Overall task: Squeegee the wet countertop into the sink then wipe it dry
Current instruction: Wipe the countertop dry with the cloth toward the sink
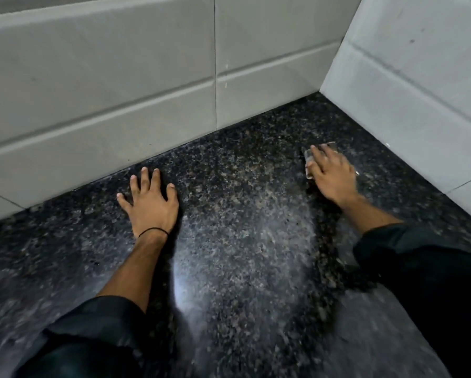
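A dark speckled granite countertop [242, 214] fills the view and shines with a wet sheen in the middle. My left hand [151, 203] lies flat on it with fingers spread, near the back wall, a thin black band on its wrist. My right hand [332, 173] presses down on a small clear, flat squeegee-like piece [309, 159] near the right corner; only its edges show past my fingers and it is blurred. No sink is in view.
Grey tiled wall [119, 91] runs along the back of the counter. A second tiled wall [408, 105] closes the right side, and the two meet in a corner at the far right. Dark sleeves cover both forearms.
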